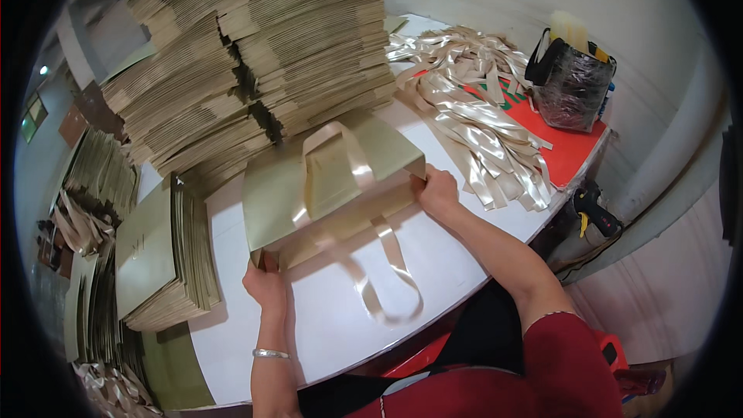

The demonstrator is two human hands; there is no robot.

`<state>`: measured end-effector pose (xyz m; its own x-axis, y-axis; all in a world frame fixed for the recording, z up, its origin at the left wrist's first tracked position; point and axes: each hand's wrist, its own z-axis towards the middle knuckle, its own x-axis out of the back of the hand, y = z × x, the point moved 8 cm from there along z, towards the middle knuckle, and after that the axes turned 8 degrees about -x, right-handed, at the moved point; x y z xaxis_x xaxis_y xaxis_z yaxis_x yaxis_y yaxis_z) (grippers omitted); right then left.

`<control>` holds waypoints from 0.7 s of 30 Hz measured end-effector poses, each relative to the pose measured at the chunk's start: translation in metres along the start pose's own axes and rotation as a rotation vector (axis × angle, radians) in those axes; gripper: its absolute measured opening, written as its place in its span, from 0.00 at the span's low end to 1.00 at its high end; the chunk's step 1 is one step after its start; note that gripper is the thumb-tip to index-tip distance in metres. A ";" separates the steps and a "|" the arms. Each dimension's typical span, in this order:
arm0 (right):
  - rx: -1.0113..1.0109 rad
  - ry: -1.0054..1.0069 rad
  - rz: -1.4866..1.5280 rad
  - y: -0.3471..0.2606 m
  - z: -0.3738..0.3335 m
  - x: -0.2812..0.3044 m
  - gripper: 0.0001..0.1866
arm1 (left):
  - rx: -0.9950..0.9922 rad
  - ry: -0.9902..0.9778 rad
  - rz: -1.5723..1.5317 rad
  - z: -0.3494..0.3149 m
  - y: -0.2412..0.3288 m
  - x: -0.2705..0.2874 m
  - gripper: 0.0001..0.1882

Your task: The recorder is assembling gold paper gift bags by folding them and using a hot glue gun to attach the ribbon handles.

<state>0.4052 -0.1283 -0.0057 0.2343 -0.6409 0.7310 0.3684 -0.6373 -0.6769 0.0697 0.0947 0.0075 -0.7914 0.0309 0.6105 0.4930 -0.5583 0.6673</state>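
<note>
A gold paper bag point(333, 174) lies on its side over the white tabletop, its mouth opened toward me. One cream satin ribbon handle point(358, 164) loops over its upper panel; a second ribbon handle point(397, 259) hangs out over the table on my side. My left hand point(265, 285) pinches the near left corner of the mouth. At the right corner, my right hand point(438, 193) grips the edge with closed fingers. The bag's paper hides some fingertips of both hands.
Tall stacks of flat gold bags point(309, 39) rise behind the bag. To the left stands a pile of finished-looking bags point(147, 255). Loose cream ribbons point(472, 120) spread at the right, beside a plastic-wrapped container point(573, 85) on a red sheet point(569, 147). A glue gun point(596, 209) hangs past the table's right edge.
</note>
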 end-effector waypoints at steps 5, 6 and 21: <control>0.137 0.154 0.093 -0.011 -0.053 0.039 0.23 | 0.231 0.061 -0.519 -0.031 0.030 0.016 0.12; 0.208 0.056 0.062 -0.020 -0.073 0.049 0.26 | -0.096 0.068 -0.296 -0.044 0.027 0.032 0.12; 0.581 0.003 -0.037 -0.115 -0.098 -0.004 0.15 | -0.706 -0.286 -0.289 -0.066 0.126 -0.019 0.15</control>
<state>0.2734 -0.0948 0.0602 0.2099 -0.6240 0.7527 0.8099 -0.3203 -0.4914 0.1231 -0.0315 0.0519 -0.6826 0.4106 0.6045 -0.1359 -0.8842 0.4470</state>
